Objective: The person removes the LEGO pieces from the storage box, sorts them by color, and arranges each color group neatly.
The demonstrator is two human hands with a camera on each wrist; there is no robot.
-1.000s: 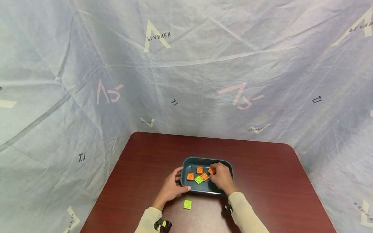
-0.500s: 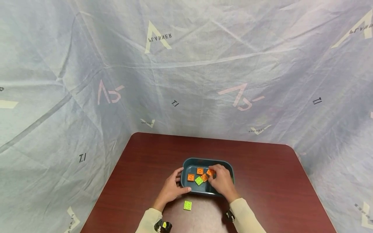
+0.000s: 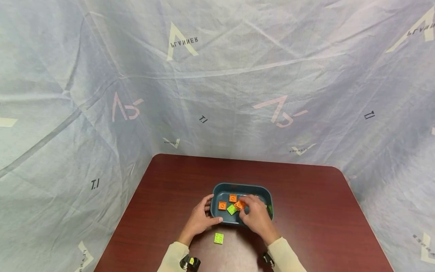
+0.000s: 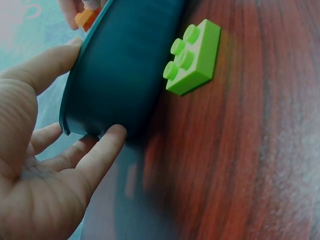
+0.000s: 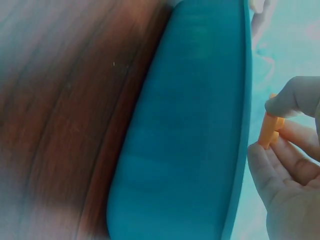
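Note:
My left hand (image 3: pixel 199 218) holds the left end of a dark teal tray (image 3: pixel 221 193), thumb at the front rim and fingers along the side wall. In the left wrist view its fingertips touch the tray wall (image 4: pixel 120 65). Over the middle of the tray, my right hand (image 3: pixel 256 216) pinches an orange toy brick (image 3: pixel 239 205) between thumb and fingers; the right wrist view shows this brick (image 5: pixel 270 129) edge-on. Beside it in the tray lie a lime-green brick (image 3: pixel 232 209) and two orange bricks, one at left (image 3: pixel 222 206) and one farther back (image 3: pixel 232 198).
Another lime-green brick (image 3: pixel 218 238) lies studs up on the dark red wooden table (image 3: pixel 306 211), in front of the tray. A green patch (image 3: pixel 270 210) shows at the tray's right end, partly behind the right hand. Grey printed sheeting (image 3: pixel 234 94) hangs around the table.
My right hand has moved left within the tray with the pinched orange brick, which now covers the loose orange brick seen earlier. The left hand and tray have stayed put.

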